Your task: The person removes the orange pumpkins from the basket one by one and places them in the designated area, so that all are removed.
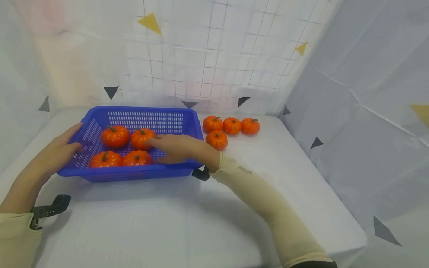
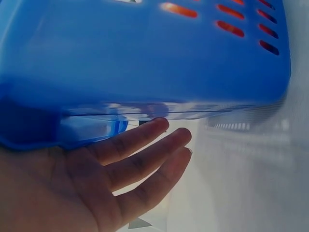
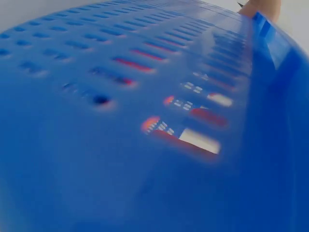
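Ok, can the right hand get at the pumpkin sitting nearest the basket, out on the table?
Probably yes. The right hand lies inside the blue basket, and that pumpkin sits in the open just beyond the basket's right wall, beside the forearm. Only the wall stands between them.

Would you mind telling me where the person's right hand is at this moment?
In the head view, the right hand lies inside the blue basket, toward its right end, fingertips touching the back-right pumpkin of the four inside.
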The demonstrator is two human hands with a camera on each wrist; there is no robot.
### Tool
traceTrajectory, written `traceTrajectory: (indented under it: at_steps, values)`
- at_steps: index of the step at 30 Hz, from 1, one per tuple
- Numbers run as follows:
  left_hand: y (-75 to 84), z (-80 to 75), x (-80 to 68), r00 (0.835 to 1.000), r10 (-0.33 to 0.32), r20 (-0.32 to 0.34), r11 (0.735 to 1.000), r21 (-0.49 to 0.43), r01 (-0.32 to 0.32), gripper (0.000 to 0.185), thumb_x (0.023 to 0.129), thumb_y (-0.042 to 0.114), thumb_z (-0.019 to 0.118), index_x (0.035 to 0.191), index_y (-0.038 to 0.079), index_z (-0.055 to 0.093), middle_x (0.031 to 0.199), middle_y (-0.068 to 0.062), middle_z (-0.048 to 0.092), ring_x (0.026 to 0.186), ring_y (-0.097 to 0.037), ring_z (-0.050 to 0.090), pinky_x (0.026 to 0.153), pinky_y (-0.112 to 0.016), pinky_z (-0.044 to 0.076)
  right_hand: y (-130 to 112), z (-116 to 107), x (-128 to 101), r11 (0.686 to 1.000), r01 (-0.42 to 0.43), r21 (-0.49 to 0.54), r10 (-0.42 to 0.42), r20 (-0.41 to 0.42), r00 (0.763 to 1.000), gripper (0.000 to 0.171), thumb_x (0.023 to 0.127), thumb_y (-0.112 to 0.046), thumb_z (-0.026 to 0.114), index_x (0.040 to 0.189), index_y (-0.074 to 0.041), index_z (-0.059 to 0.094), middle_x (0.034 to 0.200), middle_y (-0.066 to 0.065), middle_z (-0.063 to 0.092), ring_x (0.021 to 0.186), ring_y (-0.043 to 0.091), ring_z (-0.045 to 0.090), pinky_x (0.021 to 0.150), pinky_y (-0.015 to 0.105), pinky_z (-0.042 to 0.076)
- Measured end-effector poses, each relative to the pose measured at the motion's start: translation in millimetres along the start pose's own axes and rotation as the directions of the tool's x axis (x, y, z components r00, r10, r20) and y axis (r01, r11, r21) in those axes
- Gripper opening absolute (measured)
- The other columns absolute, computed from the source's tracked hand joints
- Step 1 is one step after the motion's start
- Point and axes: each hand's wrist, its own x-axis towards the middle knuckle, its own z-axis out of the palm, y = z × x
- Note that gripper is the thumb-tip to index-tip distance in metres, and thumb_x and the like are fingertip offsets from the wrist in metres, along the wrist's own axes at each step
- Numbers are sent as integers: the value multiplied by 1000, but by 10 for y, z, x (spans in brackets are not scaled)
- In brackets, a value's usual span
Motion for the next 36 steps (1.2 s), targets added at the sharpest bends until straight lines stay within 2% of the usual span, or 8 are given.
traceTrajectory:
  at_steps: [6,10,13,18,22,25,29,36]
  values:
    - [34,22,14,1000,0,15,1000,-7,1,72,105,8,31,163,6,-13,163,-38,-9,143,-68,6,106,-83,15,181,51,-220,995,59,79,-52,-94,994,68,100,-36,69,161,-19,42,160,-3,45,146,13,39,116,33,38]
    - [45,-1,28,1000,0,21,1000,3,0,73,105,9,32,163,6,-13,163,-38,-8,143,-68,4,106,-84,14,184,-125,-384,991,80,111,-67,-114,991,75,97,-35,74,161,-17,40,161,-2,43,148,13,35,118,32,34]
    - [36,-21,27,1000,6,16,1000,-3,-5,73,105,9,32,163,7,-12,163,-39,-8,143,-69,5,105,-84,15,152,-280,-401,988,120,101,-110,-104,988,77,97,-34,75,162,-18,38,162,-2,42,148,12,35,118,29,33]
    - [-1,-9,36,1000,11,9,1000,-24,-10,73,105,9,33,164,8,-11,163,-38,-7,144,-68,4,106,-84,12,120,-439,-279,975,214,58,-210,-78,975,75,98,-31,74,162,-16,38,163,-3,41,149,9,33,118,21,26]
    - [-10,-10,30,1000,11,9,1000,-15,-11,73,106,9,33,164,8,-11,163,-39,-5,143,-68,5,105,-84,13,102,-513,-97,964,262,35,-259,-73,963,71,96,-24,77,158,-14,45,158,-2,47,146,8,37,116,16,25]
    - [-7,-17,22,1000,5,9,1000,-11,-5,73,106,10,32,164,8,-12,162,-40,-4,143,-69,6,104,-85,14,105,-548,49,962,265,63,-260,-71,963,69,93,-17,80,155,-17,51,155,-5,51,143,7,41,114,16,30]
    - [-24,-11,20,1000,-7,15,1000,-18,7,72,106,10,32,164,8,-12,163,-39,-6,143,-69,5,104,-85,15,141,-562,221,958,255,128,-251,-50,967,65,93,-12,79,152,-21,56,152,-8,53,142,6,41,114,21,35]
    - [-18,-30,13,1000,8,9,1000,-7,-8,74,105,10,33,164,7,-12,163,-40,-5,142,-69,7,105,-85,15,183,-538,491,965,209,159,-205,-45,978,61,93,-13,79,150,-24,60,151,-10,54,141,7,42,113,20,34]
